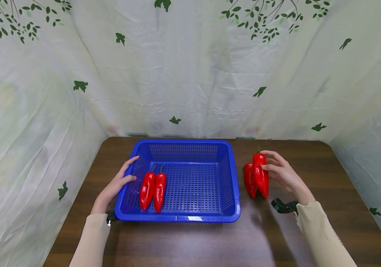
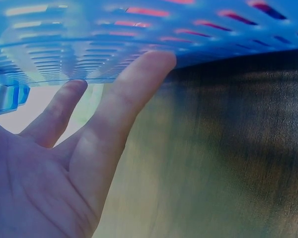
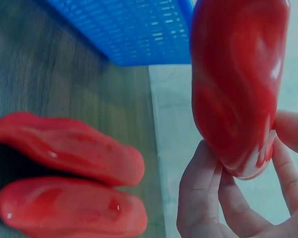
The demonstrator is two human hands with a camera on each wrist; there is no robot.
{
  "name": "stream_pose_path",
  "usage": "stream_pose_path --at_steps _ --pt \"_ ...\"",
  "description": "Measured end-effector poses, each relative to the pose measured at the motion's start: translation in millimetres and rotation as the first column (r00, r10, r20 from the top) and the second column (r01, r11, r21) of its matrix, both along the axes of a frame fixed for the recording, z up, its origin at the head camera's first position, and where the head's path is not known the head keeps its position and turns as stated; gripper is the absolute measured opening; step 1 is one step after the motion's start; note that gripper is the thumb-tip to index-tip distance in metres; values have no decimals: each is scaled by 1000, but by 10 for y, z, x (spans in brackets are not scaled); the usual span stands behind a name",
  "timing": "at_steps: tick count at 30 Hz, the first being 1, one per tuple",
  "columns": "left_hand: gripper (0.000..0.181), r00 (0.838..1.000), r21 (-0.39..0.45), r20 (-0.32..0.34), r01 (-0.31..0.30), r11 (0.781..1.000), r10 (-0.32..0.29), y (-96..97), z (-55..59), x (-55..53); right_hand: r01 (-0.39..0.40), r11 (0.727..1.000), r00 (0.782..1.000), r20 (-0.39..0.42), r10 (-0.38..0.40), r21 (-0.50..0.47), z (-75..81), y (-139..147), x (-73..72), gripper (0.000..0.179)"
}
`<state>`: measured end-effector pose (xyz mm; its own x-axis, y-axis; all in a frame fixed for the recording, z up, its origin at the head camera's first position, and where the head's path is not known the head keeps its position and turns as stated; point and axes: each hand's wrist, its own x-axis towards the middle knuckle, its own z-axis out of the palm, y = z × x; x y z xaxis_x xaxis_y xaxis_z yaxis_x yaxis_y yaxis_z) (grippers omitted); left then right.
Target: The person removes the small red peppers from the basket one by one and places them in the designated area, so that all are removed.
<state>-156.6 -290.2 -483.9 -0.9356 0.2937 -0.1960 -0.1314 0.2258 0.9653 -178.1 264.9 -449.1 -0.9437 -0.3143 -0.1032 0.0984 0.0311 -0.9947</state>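
Right hand [image 1: 282,174] holding a red pepper [image 1: 261,180]

Its fingers and thumb pinch one end, above two loose peppers [image 3: 72,206]. The left hand [image 1: 114,187], fingers extended, touches a blue basket [image 1: 157,218] between the hands. The held pepper is long, glossy and softly grooved.

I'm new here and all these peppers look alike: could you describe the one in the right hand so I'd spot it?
Find the blue basket, then look right, to the right hand. It holds a glossy red pepper. Two peppers lie on the table and another pair in the basket; only this one is held.
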Motion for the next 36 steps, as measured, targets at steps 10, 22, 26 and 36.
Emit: stream_pose_path --at_steps 10,22,26,36 --pt "67 1000 1 -1 -1 1000 1 2 -10 -3 28 999 1000 -11 -28 -15 -99 198 15 43" --pt "67 1000 4 0 -4 1000 4 1 -6 7 108 990 994 8 -109 91 -228 365 43 46" --pt "66 1000 6 -8 -5 1000 5 0 -14 -7 128 984 991 9 -130 125 -281 410 51 46" --pt "67 1000 -2 -3 -6 1000 6 2 -16 -3 146 982 989 2 -148 116 -421 499 42 45"
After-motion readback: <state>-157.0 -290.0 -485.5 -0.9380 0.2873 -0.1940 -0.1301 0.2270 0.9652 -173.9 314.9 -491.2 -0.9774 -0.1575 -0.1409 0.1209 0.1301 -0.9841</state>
